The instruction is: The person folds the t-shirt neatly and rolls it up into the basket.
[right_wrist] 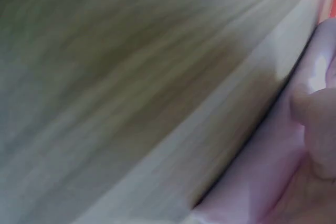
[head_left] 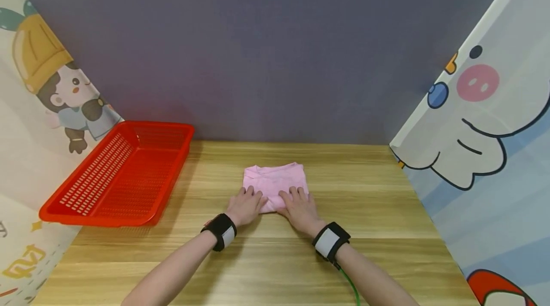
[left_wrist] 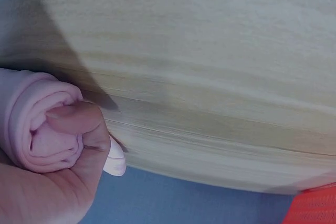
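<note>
A pink cloth lies on the wooden table, its far part flat and its near edge rolled up. My left hand grips the left end of the roll. In the left wrist view its thumb bends over the spiral end of the rolled cloth. At the right end, my right hand holds the same roll, with its bent thumb against the pink fabric in the right wrist view. The undersides of the fingers are hidden in both wrist views.
To the left stands a red plastic basket with slotted walls. A dark grey panel rises behind the wooden table. Printed cartoon sheets flank both sides. A green cable trails from the right wristband.
</note>
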Demonstrator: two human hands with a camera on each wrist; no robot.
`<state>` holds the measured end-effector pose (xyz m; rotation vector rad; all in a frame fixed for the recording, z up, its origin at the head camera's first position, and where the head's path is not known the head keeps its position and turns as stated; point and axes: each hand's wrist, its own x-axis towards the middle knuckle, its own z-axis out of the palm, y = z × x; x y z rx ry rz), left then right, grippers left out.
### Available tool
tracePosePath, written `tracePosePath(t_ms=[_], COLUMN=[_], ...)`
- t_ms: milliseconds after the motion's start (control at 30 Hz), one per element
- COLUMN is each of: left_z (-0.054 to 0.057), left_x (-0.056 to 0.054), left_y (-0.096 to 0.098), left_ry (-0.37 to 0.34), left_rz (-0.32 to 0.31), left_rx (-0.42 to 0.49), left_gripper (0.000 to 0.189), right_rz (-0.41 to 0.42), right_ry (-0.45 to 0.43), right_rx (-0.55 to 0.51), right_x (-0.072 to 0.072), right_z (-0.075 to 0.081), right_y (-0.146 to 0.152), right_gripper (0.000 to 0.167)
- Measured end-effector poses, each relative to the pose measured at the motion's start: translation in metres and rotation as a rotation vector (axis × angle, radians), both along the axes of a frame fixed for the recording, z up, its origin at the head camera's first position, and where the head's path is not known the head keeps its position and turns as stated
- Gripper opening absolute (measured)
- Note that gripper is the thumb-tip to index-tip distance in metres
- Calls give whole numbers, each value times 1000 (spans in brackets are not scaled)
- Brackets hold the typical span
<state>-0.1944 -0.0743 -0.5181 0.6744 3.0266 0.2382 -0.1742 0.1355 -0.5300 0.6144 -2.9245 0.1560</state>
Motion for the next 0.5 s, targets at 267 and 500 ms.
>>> tracePosePath(t_ms=[267,500], left_z=[-9,-24], left_x=[7,19], left_y=[-3,-7], left_ry=[158,523], left_rz=[-7,-22], left_rx=[9,-224], left_gripper=[40,57], right_rz=[63,77], right_ry=[-170,-430], right_rx=[-23,-38], right_x=[-19,-33], right_z=[9,28], right_y=[6,6], right_gripper=[38,34])
